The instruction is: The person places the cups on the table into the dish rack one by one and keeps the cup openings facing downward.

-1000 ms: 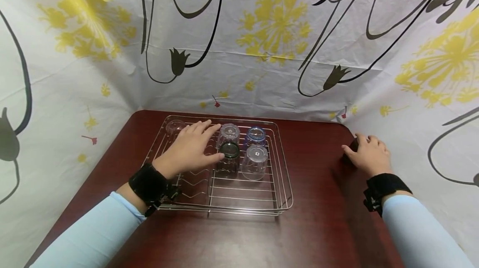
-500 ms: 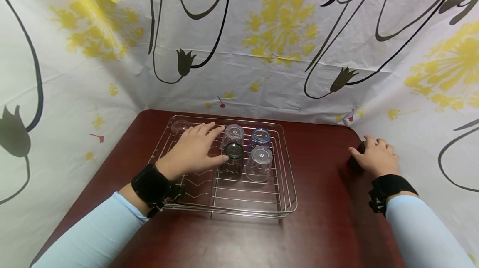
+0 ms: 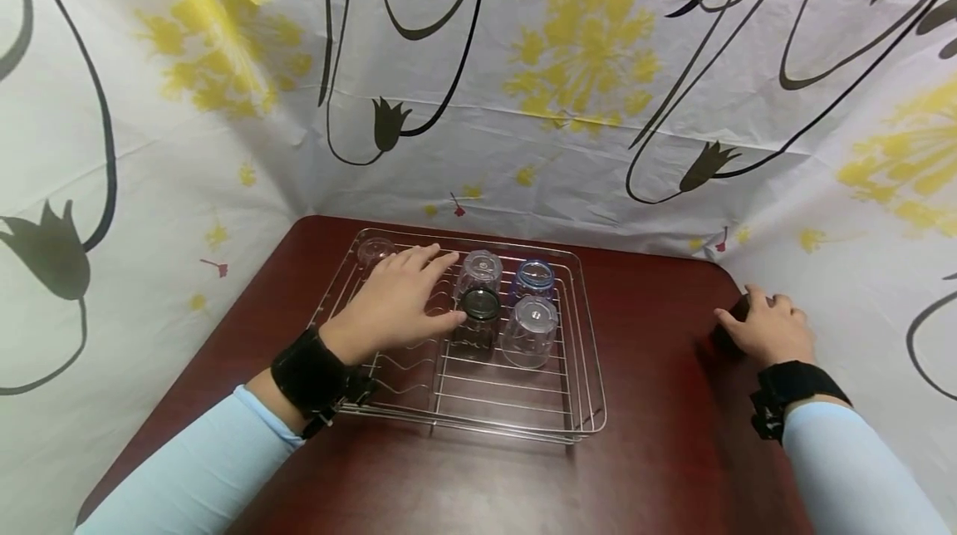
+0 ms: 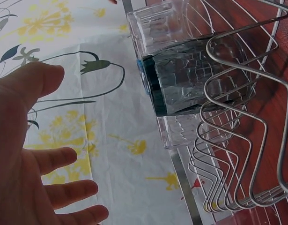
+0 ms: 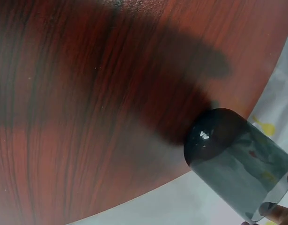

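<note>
My left hand (image 3: 396, 302) hovers over the left half of a wire dish rack (image 3: 516, 429), fingers spread and holding nothing. Its thumb tip overlaps a dark green-tinted glass (image 3: 477, 336) in the head view; the left wrist view shows that glass (image 4: 181, 77) apart from the hand (image 4: 17, 136). Upside down beside it stand a clear glass (image 3: 531, 331), a blue-tinted one (image 3: 535, 277) and another clear one (image 3: 480, 271). At the table's far right, my right hand (image 3: 777, 331) holds a dark tinted glass (image 5: 237, 164) by its rim, base toward the table.
A clear rounded glass (image 3: 375, 251) sits in the rack's back left corner, partly behind my left hand. Wavy wire dividers (image 4: 261, 117) line the rack's left side. The dark red table (image 3: 650, 402) ends at a patterned white cloth (image 3: 568, 161) behind and on both sides.
The head view has turned slightly left, so the whole scene sits farther right in it. Both hands keep the same pose, and the glasses in the rack stand as before.
</note>
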Action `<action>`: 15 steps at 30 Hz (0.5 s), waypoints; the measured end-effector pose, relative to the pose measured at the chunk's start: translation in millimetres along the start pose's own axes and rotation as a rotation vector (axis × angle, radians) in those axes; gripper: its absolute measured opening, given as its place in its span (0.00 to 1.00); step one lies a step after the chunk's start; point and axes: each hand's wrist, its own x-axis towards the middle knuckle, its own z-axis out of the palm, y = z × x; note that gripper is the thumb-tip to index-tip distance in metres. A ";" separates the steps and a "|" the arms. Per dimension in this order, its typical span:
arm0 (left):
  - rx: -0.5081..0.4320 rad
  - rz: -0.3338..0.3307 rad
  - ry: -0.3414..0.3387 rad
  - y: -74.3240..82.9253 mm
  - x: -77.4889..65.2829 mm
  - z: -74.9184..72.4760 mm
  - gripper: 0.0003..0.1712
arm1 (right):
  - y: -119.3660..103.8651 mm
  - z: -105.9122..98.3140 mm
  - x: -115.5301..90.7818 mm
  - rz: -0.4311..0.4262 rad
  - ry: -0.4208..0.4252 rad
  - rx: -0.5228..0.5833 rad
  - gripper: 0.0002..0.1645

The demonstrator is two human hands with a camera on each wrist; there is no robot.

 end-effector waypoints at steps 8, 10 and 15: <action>0.031 0.008 0.001 0.3 2.7 2.8 0.52 | 9.9 3.6 1.8 0.004 0.022 0.027 0.58; 0.039 0.005 -0.008 -0.7 2.6 4.1 0.52 | 8.8 3.9 1.9 -0.004 0.023 0.031 0.55; 0.032 -0.016 -0.021 -4.4 0.6 5.5 0.52 | -0.8 4.6 3.2 -0.068 0.026 0.012 0.49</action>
